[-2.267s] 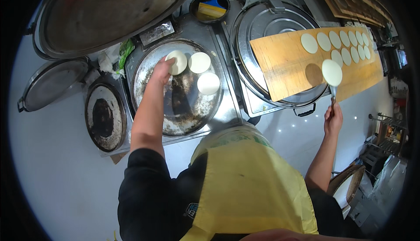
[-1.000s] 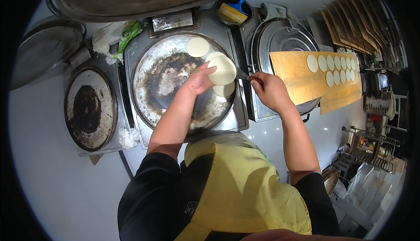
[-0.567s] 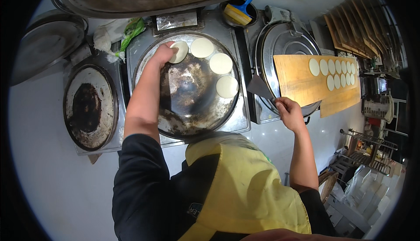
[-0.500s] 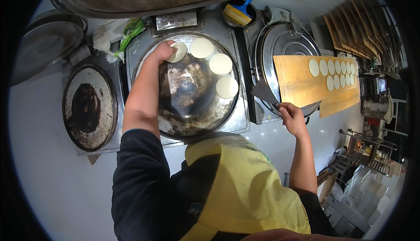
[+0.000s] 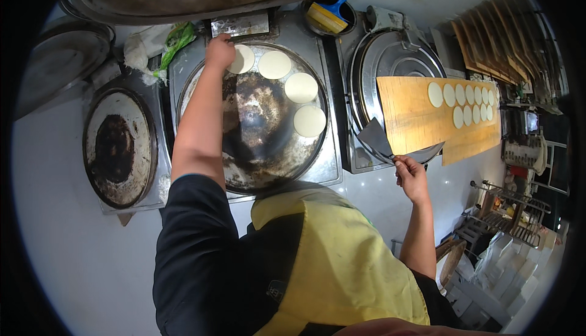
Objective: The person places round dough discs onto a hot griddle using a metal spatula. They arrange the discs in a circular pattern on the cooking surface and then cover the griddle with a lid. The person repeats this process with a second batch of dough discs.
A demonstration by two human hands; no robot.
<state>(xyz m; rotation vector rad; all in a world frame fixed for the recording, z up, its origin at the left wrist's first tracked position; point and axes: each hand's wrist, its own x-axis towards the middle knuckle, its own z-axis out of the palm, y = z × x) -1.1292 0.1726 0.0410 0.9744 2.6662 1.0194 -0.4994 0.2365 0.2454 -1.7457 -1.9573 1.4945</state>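
My left hand is over the far left rim of the round griddle, its fingers curled beside a pale flat dough round. Whether the fingertips pinch anything is hidden. Three more dough rounds follow the griddle's edge: one at the far side, another to its right and a third at the right. In my right hand is the handle of a wide-bladed scraper. Its blade hangs over the near left end of a wooden board that carries two rows of small dough rounds.
Left of the griddle sits a smaller scorched pan. A raised lid overhangs the far side. Behind stands a dark pot with a blue-handled brush. The board rests across another round cooker. Wooden boards stack at far right.
My left hand has moved farther away, toward the griddle's rim, and the dough round beside it has shifted the same way. The scraper blade has tilted slightly more upright. The whole view has shifted slightly.
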